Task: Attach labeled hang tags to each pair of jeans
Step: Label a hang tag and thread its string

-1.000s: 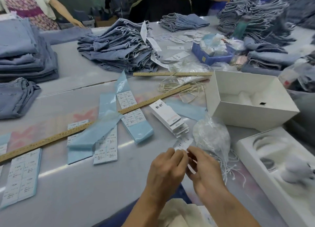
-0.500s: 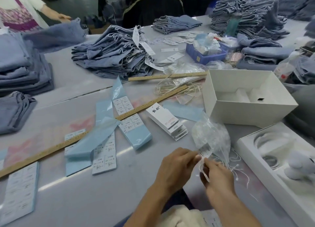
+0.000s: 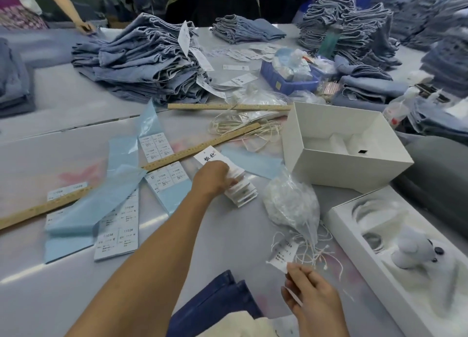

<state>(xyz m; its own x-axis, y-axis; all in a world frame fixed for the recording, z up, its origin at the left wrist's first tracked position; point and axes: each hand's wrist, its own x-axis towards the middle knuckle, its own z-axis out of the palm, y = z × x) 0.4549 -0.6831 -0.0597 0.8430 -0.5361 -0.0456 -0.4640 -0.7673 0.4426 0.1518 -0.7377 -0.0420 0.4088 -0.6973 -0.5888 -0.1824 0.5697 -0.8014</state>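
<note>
on the grey table (image 3: pixel 228 235): left hand (image 3: pixel 215 175) reaches out, fingers curled onto the stack of white hang tags (image 3: pixel 236 184). right hand (image 3: pixel 311 296) near the front edge pinches 1 small printed label (image 3: pixel 282 254) with white string. 2 wooden rulers (image 3: pixel 202 146), 1 open white box (image 3: pixel 342 146), 1 bag of strings (image 3: pixel 291 202). light jeans pile (image 3: pixel 141 63) at the far side, 1 dark pair (image 3: pixel 215 303) at the near edge.

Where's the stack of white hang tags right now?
In the head view, the stack of hang tags lies mid-table under the left hand, between the long wooden ruler and the open white box.
</note>
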